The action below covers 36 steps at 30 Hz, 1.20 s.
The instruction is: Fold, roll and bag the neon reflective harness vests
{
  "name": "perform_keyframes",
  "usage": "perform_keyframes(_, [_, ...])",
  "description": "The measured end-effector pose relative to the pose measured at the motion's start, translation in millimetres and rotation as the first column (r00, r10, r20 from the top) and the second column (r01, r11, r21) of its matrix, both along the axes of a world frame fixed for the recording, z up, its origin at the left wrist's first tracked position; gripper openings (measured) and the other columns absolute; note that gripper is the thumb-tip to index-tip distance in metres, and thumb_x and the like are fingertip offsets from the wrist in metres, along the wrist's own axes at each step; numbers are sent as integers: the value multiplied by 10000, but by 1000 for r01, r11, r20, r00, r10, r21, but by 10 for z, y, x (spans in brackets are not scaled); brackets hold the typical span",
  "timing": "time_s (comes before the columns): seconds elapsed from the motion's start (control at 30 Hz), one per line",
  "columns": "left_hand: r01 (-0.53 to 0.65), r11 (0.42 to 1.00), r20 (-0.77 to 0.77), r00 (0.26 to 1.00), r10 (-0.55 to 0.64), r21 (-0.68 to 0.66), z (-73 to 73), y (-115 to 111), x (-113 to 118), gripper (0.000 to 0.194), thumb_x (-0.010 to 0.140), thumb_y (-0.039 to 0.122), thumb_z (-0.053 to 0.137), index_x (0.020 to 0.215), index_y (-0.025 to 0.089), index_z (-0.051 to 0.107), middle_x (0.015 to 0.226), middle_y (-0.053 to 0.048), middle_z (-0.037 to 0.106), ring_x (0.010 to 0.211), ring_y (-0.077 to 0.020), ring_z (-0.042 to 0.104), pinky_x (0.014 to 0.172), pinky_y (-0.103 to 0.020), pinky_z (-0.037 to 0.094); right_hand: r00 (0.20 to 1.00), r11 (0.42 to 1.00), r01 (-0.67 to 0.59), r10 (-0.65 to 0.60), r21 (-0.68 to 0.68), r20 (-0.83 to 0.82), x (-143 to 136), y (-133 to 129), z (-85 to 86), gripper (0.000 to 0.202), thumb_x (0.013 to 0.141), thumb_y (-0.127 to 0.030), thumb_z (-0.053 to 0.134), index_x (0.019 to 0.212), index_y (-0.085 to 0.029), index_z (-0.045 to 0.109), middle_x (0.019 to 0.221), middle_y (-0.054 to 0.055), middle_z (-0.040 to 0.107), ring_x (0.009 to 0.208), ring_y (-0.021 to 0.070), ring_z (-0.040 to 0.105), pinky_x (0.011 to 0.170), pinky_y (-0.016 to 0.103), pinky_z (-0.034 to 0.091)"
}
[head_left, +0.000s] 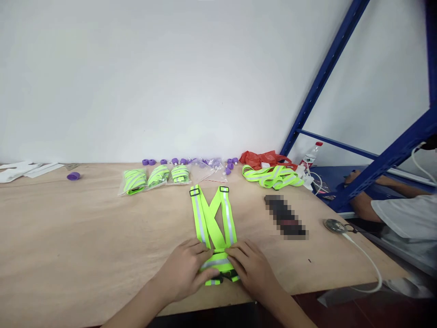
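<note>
A neon-yellow reflective harness [215,223] with grey stripes lies on the wooden table in front of me. Its two shoulder straps cross over each other, and each has a black slider buckle near its far end. My left hand [187,269] grips the left side of the folded waist band, thumb below and fingers on top. On the right side, my right hand [251,266] holds the same band with bent fingertips. Between the hands sits a black buckle [225,275], partly covered by the fingers.
Bagged reflective harnesses [134,181] lie beyond, near purple caps [164,161] and a clear plastic bag [208,171]. To the right are loose reflective straps [273,176], red plastic [262,159], a bottle [310,155], a pixelated dark object [285,217] and a cabled round device [334,226]. A person's arm [363,205] shows beyond the blue frame [385,157].
</note>
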State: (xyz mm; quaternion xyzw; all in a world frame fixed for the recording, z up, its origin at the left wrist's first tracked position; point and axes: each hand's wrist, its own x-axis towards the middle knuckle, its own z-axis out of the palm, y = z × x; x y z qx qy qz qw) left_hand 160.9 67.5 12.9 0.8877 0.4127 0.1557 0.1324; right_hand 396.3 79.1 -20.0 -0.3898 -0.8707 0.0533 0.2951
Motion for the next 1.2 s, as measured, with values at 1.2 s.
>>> perform_keyframes(1.2, [-18,960,-94,995,46,279,-348,-569,81,666,881,430,689,1419,106,467,1365,-147,636,1199,-318,640,977,-428,580,950,963,-148,74,228,302,277,-442,-173,548,896,-325,646,1385,-97,546,1436,139,584,1331,266,555,1043,351,529])
